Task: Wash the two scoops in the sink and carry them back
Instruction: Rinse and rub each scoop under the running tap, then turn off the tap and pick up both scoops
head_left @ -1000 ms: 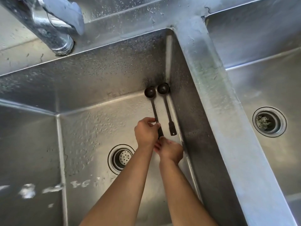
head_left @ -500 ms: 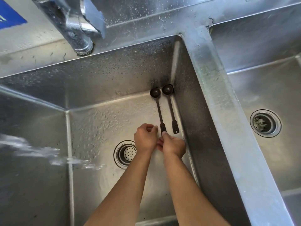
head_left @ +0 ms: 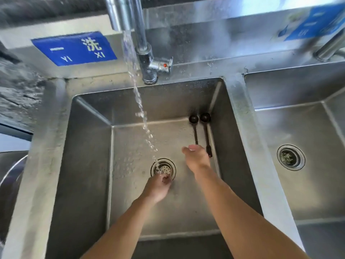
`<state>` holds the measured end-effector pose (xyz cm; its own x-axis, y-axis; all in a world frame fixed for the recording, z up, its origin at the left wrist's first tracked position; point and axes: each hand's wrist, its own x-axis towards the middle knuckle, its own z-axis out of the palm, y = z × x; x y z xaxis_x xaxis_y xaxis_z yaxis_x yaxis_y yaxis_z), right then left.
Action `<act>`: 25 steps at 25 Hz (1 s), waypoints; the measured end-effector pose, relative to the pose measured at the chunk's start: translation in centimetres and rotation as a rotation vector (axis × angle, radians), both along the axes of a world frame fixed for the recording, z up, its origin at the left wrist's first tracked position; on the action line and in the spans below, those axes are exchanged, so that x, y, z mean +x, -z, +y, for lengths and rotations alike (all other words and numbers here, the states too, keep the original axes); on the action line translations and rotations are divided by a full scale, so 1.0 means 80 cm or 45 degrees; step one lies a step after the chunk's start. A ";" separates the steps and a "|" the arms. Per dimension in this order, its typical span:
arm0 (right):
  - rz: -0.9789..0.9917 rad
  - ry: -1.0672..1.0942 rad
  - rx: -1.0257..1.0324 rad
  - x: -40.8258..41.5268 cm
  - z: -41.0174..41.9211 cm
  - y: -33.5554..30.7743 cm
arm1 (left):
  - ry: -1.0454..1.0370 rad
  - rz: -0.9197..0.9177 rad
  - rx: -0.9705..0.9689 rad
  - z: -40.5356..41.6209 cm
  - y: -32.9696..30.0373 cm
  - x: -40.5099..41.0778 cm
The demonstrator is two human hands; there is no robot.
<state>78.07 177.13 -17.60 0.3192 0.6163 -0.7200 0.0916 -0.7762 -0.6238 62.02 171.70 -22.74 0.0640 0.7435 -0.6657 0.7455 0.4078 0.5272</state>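
Observation:
Two dark long-handled scoops lie side by side on the sink floor in the back right corner: the left scoop (head_left: 194,124) and the right scoop (head_left: 205,126), bowls toward the back wall. My right hand (head_left: 197,159) hovers over the handle ends, hiding the left scoop's tip, and holds nothing. My left hand (head_left: 158,186) sits beside the drain (head_left: 164,168), fingers loosely curled and empty, where the water stream (head_left: 139,101) lands.
The steel sink basin (head_left: 89,146) has a tap (head_left: 147,58) running at the back. A second basin with its own drain (head_left: 290,157) lies to the right past the divider (head_left: 248,139). A blue sign (head_left: 74,47) hangs behind.
My hands have parted from the scoop handles: the left moved to the drain under the stream, the right stays near the handles. The view tilted up, showing tap and signs.

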 end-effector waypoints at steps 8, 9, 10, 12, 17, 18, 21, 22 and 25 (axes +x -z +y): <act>-0.160 -0.266 0.426 -0.008 0.094 -0.120 | -0.034 0.121 0.486 0.110 -0.127 -0.073; -0.177 -0.260 0.481 -0.007 0.108 -0.133 | -0.037 0.156 0.571 0.133 -0.142 -0.076; -0.184 -0.261 0.538 -0.007 0.121 -0.144 | -0.038 0.204 0.654 0.157 -0.155 -0.077; -0.223 -0.317 0.623 -0.009 0.143 -0.161 | 0.020 0.324 0.821 0.200 -0.179 -0.077; -0.338 -0.512 0.736 -0.023 0.188 -0.173 | 0.297 0.474 1.094 0.278 -0.193 -0.071; -0.388 -0.542 0.748 -0.025 0.194 -0.171 | 0.340 0.514 1.081 0.288 -0.190 -0.070; -0.417 -0.530 0.749 -0.028 0.205 -0.161 | 0.403 0.623 1.003 0.309 -0.179 -0.071; -0.369 -0.479 0.744 -0.028 0.208 -0.157 | 0.406 0.642 0.992 0.310 -0.176 -0.071; -0.352 -0.433 0.734 -0.031 0.210 -0.151 | 0.439 0.732 0.965 0.311 -0.172 -0.068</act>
